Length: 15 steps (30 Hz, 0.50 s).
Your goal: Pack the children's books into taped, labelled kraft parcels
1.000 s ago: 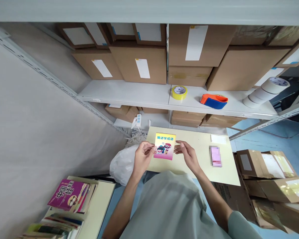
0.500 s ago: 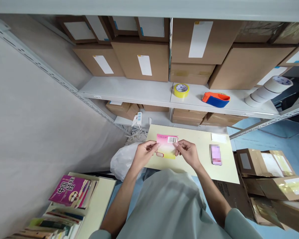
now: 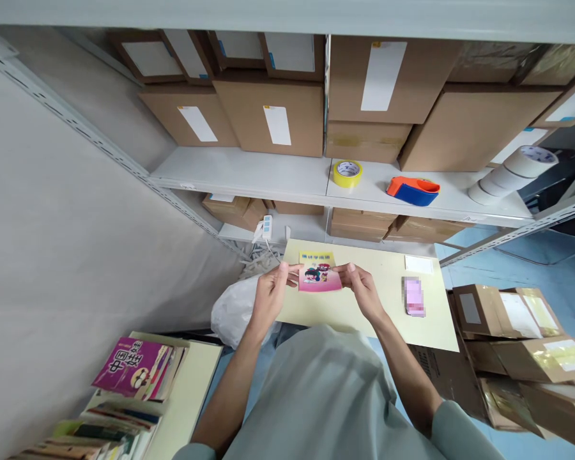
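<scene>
A thin children's booklet with a yellow-to-pink cover and cartoon figures is held above the pale yellow table, its illustrated side facing up. My left hand grips its left edge, thumb raised and fingertips reaching the page side. At the right edge my right hand holds the booklet between thumb and fingers. Some fingertips are hidden behind it. To the right on the table lie a pink, partly blurred object and a white card.
The shelf ahead bears cardboard boxes, yellow tape, an orange-and-blue tape dispenser and white rolls. Books stand at lower left beside a white plastic bag. Cartons are stacked at right.
The booklet has been turned over: its barcode side faced up before, and now the cartoon cover does. Both hands have shifted their grip at its edges.
</scene>
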Tool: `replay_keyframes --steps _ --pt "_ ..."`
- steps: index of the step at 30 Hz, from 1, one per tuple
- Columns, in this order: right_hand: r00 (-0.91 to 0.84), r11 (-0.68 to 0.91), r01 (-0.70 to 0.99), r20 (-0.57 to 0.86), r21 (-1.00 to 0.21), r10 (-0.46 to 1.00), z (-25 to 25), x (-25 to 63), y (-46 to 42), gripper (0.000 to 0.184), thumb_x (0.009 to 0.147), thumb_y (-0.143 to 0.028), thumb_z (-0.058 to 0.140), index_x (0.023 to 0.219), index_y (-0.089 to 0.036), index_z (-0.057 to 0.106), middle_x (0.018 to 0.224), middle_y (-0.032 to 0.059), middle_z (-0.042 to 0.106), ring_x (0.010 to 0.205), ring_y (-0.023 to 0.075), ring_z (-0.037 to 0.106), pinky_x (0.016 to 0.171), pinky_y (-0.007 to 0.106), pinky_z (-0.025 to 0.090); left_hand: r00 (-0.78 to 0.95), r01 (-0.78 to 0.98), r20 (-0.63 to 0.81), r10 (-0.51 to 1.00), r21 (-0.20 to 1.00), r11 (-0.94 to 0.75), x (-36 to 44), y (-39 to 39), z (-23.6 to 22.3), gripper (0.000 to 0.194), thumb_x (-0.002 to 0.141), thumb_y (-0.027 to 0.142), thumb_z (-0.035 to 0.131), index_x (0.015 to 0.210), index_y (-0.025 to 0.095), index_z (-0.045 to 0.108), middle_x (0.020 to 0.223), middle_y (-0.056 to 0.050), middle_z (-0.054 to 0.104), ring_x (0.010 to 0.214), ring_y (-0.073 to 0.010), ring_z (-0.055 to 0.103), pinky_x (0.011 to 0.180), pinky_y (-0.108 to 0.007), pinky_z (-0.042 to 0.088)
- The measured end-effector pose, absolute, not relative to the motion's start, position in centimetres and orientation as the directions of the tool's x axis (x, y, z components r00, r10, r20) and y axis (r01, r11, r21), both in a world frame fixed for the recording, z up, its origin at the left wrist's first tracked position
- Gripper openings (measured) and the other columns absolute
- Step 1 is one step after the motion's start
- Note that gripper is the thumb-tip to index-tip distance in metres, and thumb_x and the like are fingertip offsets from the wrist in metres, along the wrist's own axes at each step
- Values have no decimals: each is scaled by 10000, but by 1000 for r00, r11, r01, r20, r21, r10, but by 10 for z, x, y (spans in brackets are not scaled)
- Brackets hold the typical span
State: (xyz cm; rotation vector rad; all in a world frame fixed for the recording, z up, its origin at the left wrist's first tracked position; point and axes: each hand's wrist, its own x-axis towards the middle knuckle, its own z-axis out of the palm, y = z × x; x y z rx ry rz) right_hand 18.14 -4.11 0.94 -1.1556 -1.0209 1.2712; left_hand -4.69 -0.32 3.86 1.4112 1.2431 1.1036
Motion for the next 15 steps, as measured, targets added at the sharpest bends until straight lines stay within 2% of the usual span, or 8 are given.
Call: replay_keyframes --steps 2,5,10,12,15 --pt "60 -35 -142 -44 -989 997 -1 182 -38 519 896 -726 759 1005 -218 748 935 68 800 801 211 741 742 337 614 91 232 147 985 959 -164 -43 -8 43 397 983 573 691 996 208 846 963 -79 812 829 -224 750 774 -330 611" --pt "57 -40 -173 -50 -984 997 -19 176 -31 490 820 -666 855 994 -231 714 853 34 778 776 198 724 759 333 607 160 330 294 942 884 -332 -28 -19 48 156 971 383 751 987 253 835 953 -43 793 856 -203 743 830 -308 593" --pt "16 -74 -239 -80 -968 997 -36 163 -24 530 732 -719 872 851 -223 728 869 85 814 856 273 785 826 403 645 389 427 304 870 777 -462 1 -43 46 174 1022 287 661 978 306 829 939 -38 795 854 -206 756 803 -295 579" --pt "26 -82 -261 -92 -962 995 -37 162 -24 548 685 -709 905 879 -219 755 894 91 829 852 279 792 831 411 651 399 442 294 869 768 -463 7 -49 44 186 1023 278 651 974 312 827 963 -40 805 884 -214 769 813 -298 582" --pt "53 -95 -292 -115 -952 992 -37 167 -26 569 667 -689 925 946 -217 773 886 77 835 809 261 786 825 413 655 316 387 245 917 849 -360 4 -50 43 132 1005 308 688 1013 306 819 974 -37 812 887 -214 777 852 -310 604"
